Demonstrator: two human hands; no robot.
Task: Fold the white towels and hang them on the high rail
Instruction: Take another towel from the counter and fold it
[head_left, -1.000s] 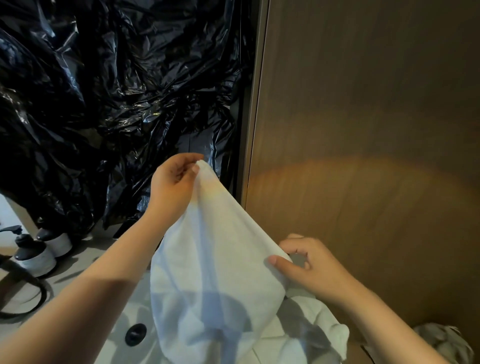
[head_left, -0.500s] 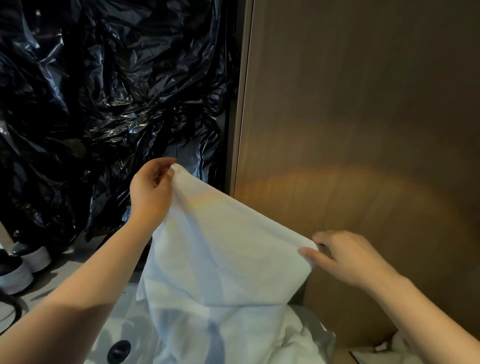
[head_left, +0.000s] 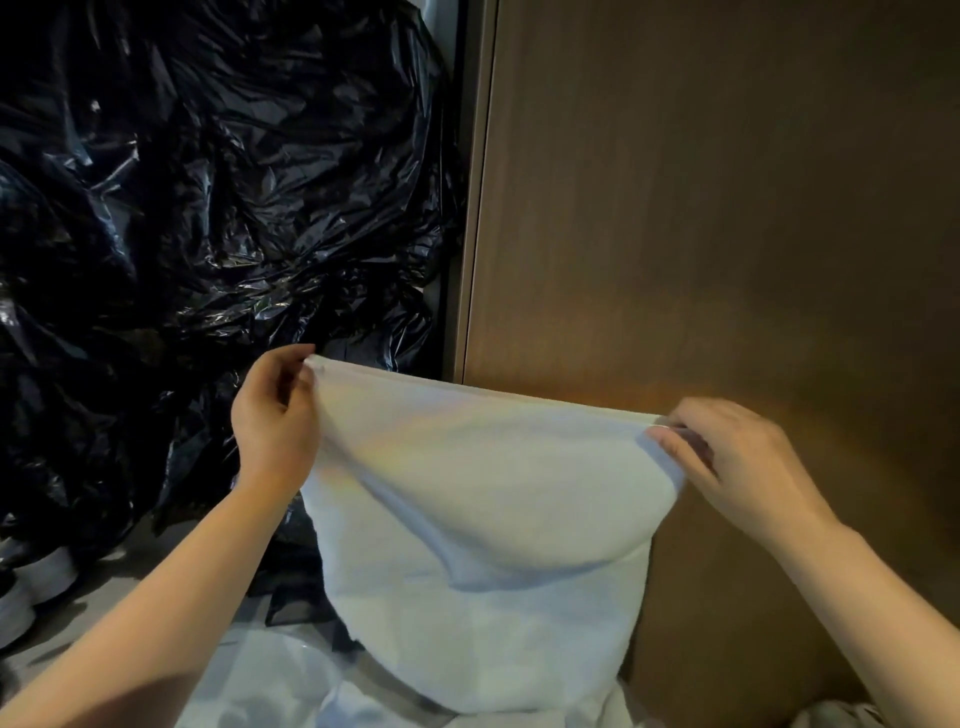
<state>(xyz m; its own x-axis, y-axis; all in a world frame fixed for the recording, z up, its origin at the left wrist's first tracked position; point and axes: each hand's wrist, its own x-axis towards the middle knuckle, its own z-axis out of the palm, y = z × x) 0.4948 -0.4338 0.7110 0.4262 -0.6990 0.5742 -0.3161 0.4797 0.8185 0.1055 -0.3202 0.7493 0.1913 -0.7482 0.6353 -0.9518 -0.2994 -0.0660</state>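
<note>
A white towel (head_left: 478, 519) hangs spread out in front of me, its top edge stretched almost level. My left hand (head_left: 272, 421) pinches the towel's upper left corner. My right hand (head_left: 737, 462) pinches the upper right corner. The towel's lower part drapes down over more white cloth (head_left: 291, 686) lying in a sink below. No rail is in view.
Crinkled black plastic sheeting (head_left: 208, 234) covers the wall on the left. A brown wooden panel (head_left: 727, 208) fills the right side, close behind the towel. White bottles with dark tops (head_left: 31, 577) stand on the counter at the lower left edge.
My hands have moved apart, the right one sliding right and up along the towel's edge. The towel went from a bunched peak to a spread, taut top edge.
</note>
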